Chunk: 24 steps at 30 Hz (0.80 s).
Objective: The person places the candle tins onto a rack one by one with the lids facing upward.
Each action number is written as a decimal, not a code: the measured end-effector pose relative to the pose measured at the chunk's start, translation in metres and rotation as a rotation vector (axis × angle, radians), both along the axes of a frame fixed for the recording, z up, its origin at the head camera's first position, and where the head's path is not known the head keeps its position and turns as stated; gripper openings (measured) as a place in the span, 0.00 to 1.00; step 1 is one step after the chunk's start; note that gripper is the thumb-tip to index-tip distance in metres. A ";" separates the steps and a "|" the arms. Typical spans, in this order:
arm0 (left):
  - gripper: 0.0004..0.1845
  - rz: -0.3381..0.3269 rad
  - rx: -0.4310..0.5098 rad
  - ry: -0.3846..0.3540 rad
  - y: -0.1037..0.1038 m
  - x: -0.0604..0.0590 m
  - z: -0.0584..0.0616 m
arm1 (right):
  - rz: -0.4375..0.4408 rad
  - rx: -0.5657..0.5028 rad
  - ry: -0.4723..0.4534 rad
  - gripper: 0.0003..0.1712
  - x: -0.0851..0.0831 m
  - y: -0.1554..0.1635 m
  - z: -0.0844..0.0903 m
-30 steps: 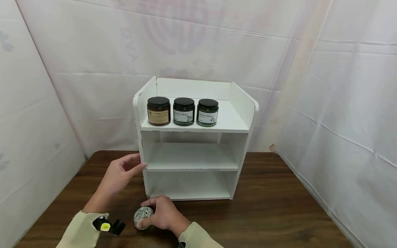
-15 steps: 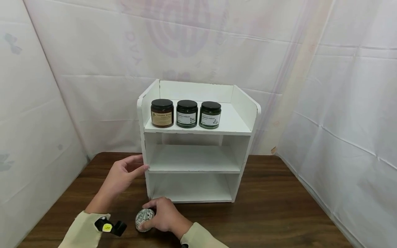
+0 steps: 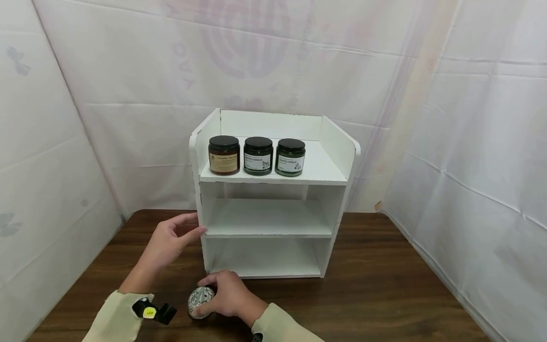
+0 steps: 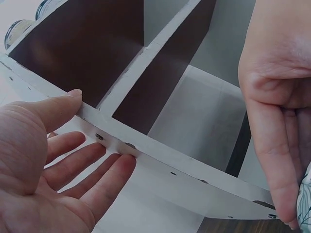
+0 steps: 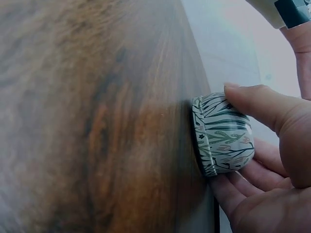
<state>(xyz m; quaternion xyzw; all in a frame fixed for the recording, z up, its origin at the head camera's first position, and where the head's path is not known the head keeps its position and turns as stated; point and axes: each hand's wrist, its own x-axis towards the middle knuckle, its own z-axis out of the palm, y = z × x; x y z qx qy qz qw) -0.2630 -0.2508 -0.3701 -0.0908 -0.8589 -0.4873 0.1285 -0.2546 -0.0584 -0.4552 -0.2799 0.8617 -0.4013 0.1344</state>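
Note:
My right hand [image 3: 232,297] holds a small round tin [image 5: 226,133], white with a green leaf pattern, between thumb and fingers. The tin's flat, rimmed side is right at the wooden tabletop in the right wrist view, and part of it is hidden by my fingers. This is just in front of the lower left corner of a white three-tier shelf [image 3: 273,235]. At the shelf's left side, my left hand [image 3: 164,242] has its thumb on the front edge and its fairly straight fingers [image 4: 95,155] against the outer face.
Along the top tier stand a brown candle jar [image 3: 224,156] and two dark green candle jars, the middle one [image 3: 258,156] and the right one [image 3: 290,157], all black-lidded. The dark wooden table [image 3: 376,285] ends before white sheeting [image 3: 474,142] at back and sides.

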 end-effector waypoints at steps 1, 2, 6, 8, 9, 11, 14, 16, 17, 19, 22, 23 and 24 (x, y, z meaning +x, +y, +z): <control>0.29 -0.001 -0.002 -0.001 0.000 0.000 0.000 | 0.000 -0.010 0.001 0.27 0.000 0.000 -0.001; 0.29 0.000 -0.003 -0.002 0.000 0.000 0.000 | -0.001 -0.021 -0.001 0.27 0.000 0.000 -0.002; 0.30 0.005 -0.003 -0.006 0.000 0.000 0.000 | 0.005 -0.050 -0.003 0.30 0.000 0.001 -0.005; 0.29 0.003 0.002 -0.004 0.000 0.000 0.000 | 0.009 -0.047 0.009 0.31 0.000 0.001 -0.005; 0.29 0.002 0.003 -0.004 0.000 0.000 0.000 | 0.010 -0.043 0.017 0.31 0.000 0.001 -0.005; 0.30 0.001 0.001 -0.004 0.001 0.000 0.001 | 0.012 -0.036 0.027 0.32 0.000 0.001 -0.004; 0.30 0.003 -0.001 -0.009 0.001 0.000 0.002 | 0.020 -0.039 0.025 0.32 0.000 0.001 -0.004; 0.30 0.004 -0.004 -0.010 0.002 0.000 0.002 | 0.023 -0.044 0.013 0.32 0.000 0.001 -0.003; 0.30 0.004 -0.003 -0.011 0.002 0.000 0.002 | 0.024 -0.047 0.008 0.32 0.000 0.001 -0.003; 0.30 0.005 -0.004 -0.010 0.002 0.000 0.003 | 0.023 -0.050 0.002 0.32 0.000 0.001 -0.004; 0.30 0.012 -0.008 -0.012 0.002 0.001 0.003 | 0.016 -0.053 0.005 0.31 0.000 0.000 -0.005; 0.30 0.014 -0.010 -0.012 0.002 0.001 0.003 | 0.015 -0.054 0.010 0.31 0.000 0.000 -0.005; 0.30 0.015 -0.011 -0.012 0.002 0.001 0.003 | 0.013 -0.056 0.015 0.31 0.000 0.000 -0.006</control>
